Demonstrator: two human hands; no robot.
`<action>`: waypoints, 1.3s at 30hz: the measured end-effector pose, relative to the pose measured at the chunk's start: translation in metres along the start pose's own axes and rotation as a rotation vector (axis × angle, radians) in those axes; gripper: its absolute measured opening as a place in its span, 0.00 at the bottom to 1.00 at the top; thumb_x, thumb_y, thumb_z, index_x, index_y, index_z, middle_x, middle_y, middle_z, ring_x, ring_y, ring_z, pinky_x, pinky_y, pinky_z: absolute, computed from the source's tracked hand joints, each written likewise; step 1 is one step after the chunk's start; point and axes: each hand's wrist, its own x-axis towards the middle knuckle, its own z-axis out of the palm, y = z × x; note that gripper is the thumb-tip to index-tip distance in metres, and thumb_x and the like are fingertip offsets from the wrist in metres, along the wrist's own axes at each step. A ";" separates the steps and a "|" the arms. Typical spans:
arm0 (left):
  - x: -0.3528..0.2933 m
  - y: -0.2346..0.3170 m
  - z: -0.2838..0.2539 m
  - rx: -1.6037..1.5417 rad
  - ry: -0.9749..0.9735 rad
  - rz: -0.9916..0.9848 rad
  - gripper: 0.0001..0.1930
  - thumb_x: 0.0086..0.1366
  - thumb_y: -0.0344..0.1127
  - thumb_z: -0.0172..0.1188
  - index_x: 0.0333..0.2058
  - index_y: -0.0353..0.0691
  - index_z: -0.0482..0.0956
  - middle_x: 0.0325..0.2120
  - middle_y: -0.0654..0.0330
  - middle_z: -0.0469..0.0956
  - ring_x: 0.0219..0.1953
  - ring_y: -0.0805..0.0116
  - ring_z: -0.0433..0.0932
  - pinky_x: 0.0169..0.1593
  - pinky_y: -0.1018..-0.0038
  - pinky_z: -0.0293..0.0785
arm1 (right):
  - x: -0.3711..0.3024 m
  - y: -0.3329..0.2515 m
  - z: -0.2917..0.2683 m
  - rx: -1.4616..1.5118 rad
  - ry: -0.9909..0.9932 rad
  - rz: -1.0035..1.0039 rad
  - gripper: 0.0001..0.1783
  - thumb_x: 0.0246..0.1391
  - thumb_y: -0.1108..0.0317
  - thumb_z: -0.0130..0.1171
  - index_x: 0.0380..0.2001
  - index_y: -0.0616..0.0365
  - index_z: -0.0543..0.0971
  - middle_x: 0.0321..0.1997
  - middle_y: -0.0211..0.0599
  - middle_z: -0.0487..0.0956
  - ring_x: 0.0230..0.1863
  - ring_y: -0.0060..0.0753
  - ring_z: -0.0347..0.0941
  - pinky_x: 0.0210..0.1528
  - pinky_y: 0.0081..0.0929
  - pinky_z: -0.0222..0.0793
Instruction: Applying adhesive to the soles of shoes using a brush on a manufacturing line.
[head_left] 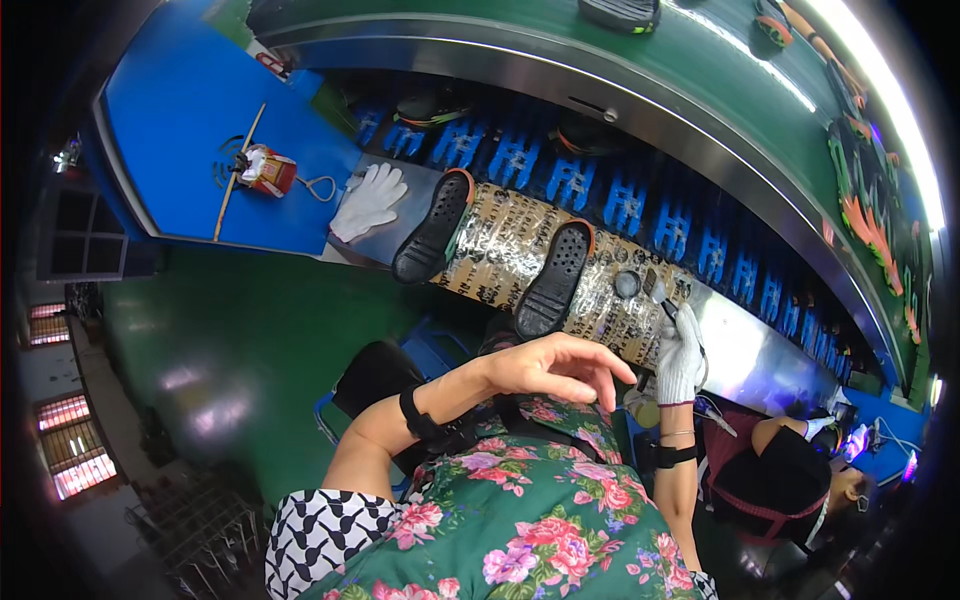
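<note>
My left hand [560, 370], bare, hovers in front of my apron below the work ledge. Its fingers are loosely bent and apart, with nothing in them. My right hand [682, 362] wears a white knit glove and rests at the ledge's near edge. It is closed on a thin brush-like tool [669, 308] with a dark handle and pale tip; the grip partly hides it. Beside that tip stands a small round pot [627, 285]. Two black shoe soles with orange edges lie on the taped brown covering [500, 245]: a left one [432, 228] and a nearer one [556, 280].
A spare white glove [368, 202] lies left of the soles. The blue table [165, 130] bears a red-and-white packet [268, 171] and a thin stick. Blue upright racks [570, 180] line the ledge, beneath a green conveyor [690, 60] carrying shoe parts. Another person [770, 470] sits at right.
</note>
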 end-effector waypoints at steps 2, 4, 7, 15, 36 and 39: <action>0.007 0.005 -0.009 0.145 -0.034 -0.067 0.23 0.68 0.30 0.60 0.60 0.34 0.72 0.42 0.56 0.82 0.46 0.70 0.80 0.52 0.72 0.74 | 0.001 0.003 0.003 -0.026 0.000 -0.002 0.21 0.62 0.73 0.60 0.57 0.69 0.74 0.53 0.42 0.80 0.44 0.24 0.75 0.39 0.17 0.70; 0.028 0.008 -0.017 0.360 -0.085 -0.015 0.21 0.69 0.33 0.60 0.59 0.37 0.74 0.41 0.59 0.82 0.43 0.74 0.79 0.49 0.74 0.75 | 0.001 0.004 0.002 -0.130 -0.005 -0.023 0.22 0.64 0.70 0.58 0.59 0.68 0.73 0.56 0.39 0.78 0.54 0.28 0.74 0.52 0.24 0.71; 0.066 0.018 -0.031 0.548 -0.074 0.012 0.19 0.69 0.36 0.62 0.56 0.38 0.77 0.40 0.61 0.83 0.42 0.75 0.80 0.50 0.74 0.76 | -0.011 0.004 0.001 -0.143 0.087 -0.104 0.19 0.62 0.72 0.59 0.55 0.69 0.76 0.53 0.40 0.79 0.52 0.30 0.75 0.54 0.26 0.72; 0.133 0.081 -0.066 0.723 0.049 0.023 0.14 0.69 0.30 0.60 0.52 0.37 0.80 0.39 0.61 0.83 0.44 0.75 0.80 0.51 0.75 0.76 | -0.039 0.014 0.055 -0.102 0.040 -0.096 0.12 0.59 0.71 0.62 0.45 0.65 0.82 0.40 0.30 0.81 0.39 0.19 0.73 0.42 0.19 0.69; 0.485 0.054 -0.007 1.431 0.371 0.311 0.20 0.61 0.51 0.68 0.40 0.39 0.82 0.41 0.39 0.79 0.54 0.39 0.73 0.59 0.54 0.67 | -0.028 0.033 0.041 0.139 0.028 0.055 0.10 0.56 0.72 0.67 0.42 0.62 0.86 0.43 0.33 0.85 0.44 0.23 0.79 0.51 0.21 0.73; 0.508 0.043 0.001 1.448 0.255 0.410 0.19 0.61 0.50 0.68 0.40 0.40 0.82 0.40 0.42 0.80 0.54 0.40 0.73 0.63 0.54 0.65 | -0.024 0.031 0.033 0.157 0.036 0.065 0.11 0.55 0.72 0.67 0.41 0.63 0.86 0.43 0.33 0.86 0.45 0.22 0.80 0.52 0.20 0.73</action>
